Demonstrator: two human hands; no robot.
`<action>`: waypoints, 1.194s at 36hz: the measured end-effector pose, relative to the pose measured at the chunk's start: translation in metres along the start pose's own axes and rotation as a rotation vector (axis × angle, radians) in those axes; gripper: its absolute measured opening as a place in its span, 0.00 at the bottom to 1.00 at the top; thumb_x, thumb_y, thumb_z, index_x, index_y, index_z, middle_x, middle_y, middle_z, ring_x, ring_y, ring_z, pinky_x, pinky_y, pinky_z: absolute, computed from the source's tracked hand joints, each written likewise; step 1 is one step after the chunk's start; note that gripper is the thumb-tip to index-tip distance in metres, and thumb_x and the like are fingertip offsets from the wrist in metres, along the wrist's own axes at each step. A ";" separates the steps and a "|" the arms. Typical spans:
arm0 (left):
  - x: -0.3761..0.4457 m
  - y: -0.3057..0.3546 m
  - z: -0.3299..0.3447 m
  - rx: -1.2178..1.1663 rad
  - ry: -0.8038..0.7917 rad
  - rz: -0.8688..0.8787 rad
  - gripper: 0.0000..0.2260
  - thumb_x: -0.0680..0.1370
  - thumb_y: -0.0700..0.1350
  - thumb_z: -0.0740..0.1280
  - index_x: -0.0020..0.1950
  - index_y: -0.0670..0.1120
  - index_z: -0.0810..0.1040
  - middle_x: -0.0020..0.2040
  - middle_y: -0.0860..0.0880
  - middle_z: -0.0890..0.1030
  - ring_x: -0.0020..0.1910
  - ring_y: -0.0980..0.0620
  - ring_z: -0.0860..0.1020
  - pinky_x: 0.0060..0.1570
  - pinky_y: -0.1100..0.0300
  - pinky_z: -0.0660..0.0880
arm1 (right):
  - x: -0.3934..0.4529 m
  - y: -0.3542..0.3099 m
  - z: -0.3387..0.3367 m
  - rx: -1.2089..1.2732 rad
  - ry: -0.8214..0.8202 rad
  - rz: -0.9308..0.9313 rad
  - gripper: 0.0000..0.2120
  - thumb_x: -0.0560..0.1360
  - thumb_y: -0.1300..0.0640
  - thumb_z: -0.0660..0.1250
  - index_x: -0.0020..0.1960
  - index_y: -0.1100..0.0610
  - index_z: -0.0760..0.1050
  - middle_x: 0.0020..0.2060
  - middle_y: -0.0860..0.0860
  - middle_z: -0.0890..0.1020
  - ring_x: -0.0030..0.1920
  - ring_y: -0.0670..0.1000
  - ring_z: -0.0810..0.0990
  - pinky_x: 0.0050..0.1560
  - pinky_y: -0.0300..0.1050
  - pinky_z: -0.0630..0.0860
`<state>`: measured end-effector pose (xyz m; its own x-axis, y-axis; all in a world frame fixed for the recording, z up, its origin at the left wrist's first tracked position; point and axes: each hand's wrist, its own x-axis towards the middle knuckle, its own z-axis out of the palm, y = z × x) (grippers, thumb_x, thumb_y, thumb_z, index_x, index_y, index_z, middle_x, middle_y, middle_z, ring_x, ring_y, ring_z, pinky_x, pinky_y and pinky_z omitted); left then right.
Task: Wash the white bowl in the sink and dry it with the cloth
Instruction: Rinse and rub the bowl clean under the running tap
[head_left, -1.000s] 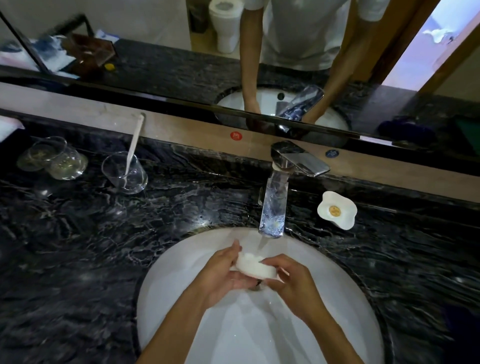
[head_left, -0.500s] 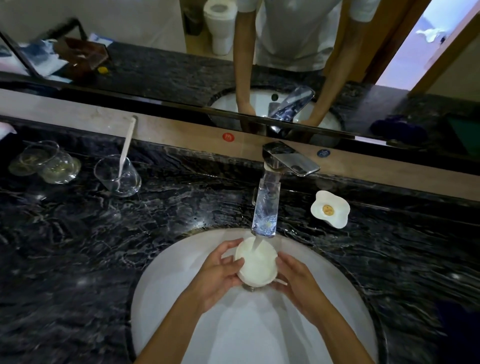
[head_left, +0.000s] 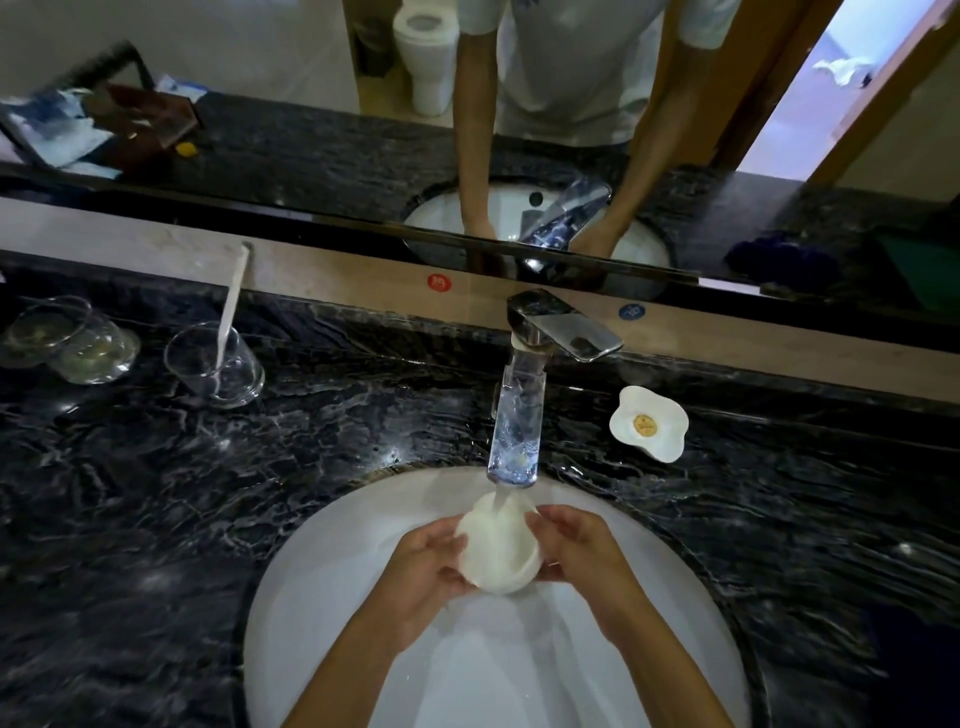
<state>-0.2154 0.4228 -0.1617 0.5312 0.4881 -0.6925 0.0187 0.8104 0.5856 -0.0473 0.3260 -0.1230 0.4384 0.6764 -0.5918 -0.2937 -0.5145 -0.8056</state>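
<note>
The small white bowl (head_left: 501, 545) is held over the white sink basin (head_left: 322, 597), tilted with its opening facing me, directly under the chrome tap (head_left: 524, 410). Water runs from the spout into the bowl. My left hand (head_left: 423, 577) grips the bowl's left side. My right hand (head_left: 584, 556) holds its right side, fingers curled over the rim. A dark blue cloth shows only as a reflection in the mirror (head_left: 779, 260) at the right; I cannot see it on the counter itself.
A black marble counter (head_left: 156, 493) surrounds the basin. At its left stand a glass tumbler with a white toothbrush (head_left: 213, 364) and two glass cups (head_left: 72, 343). A white flower-shaped dish (head_left: 649, 423) sits right of the tap.
The bowl has turned in my hands: seen side-on a second ago, then opening upward under the stream, now tilted toward me with water running into it. Both hands stayed on it.
</note>
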 end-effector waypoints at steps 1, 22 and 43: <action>0.000 0.003 0.000 -0.002 -0.005 -0.014 0.10 0.80 0.32 0.63 0.59 0.36 0.81 0.53 0.36 0.85 0.51 0.38 0.84 0.47 0.42 0.83 | 0.001 0.002 -0.001 0.037 -0.004 0.038 0.09 0.80 0.57 0.69 0.54 0.63 0.82 0.41 0.56 0.88 0.37 0.51 0.88 0.34 0.45 0.83; -0.008 -0.003 -0.001 0.015 -0.002 0.020 0.13 0.81 0.32 0.62 0.65 0.36 0.77 0.54 0.38 0.84 0.44 0.43 0.85 0.32 0.55 0.81 | -0.009 -0.001 0.000 0.020 0.010 -0.100 0.08 0.76 0.63 0.72 0.49 0.52 0.87 0.46 0.53 0.89 0.43 0.48 0.88 0.39 0.43 0.84; -0.031 -0.004 -0.013 -0.007 -0.082 0.048 0.16 0.77 0.33 0.68 0.65 0.39 0.79 0.60 0.41 0.84 0.59 0.40 0.83 0.52 0.42 0.82 | -0.036 -0.040 -0.032 -0.001 0.075 -0.243 0.04 0.75 0.60 0.72 0.47 0.54 0.85 0.47 0.51 0.88 0.50 0.50 0.85 0.50 0.41 0.79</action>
<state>-0.2425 0.4091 -0.1478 0.5990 0.4989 -0.6264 -0.0147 0.7890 0.6143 -0.0238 0.3057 -0.0686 0.5576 0.7395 -0.3772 -0.1715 -0.3419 -0.9239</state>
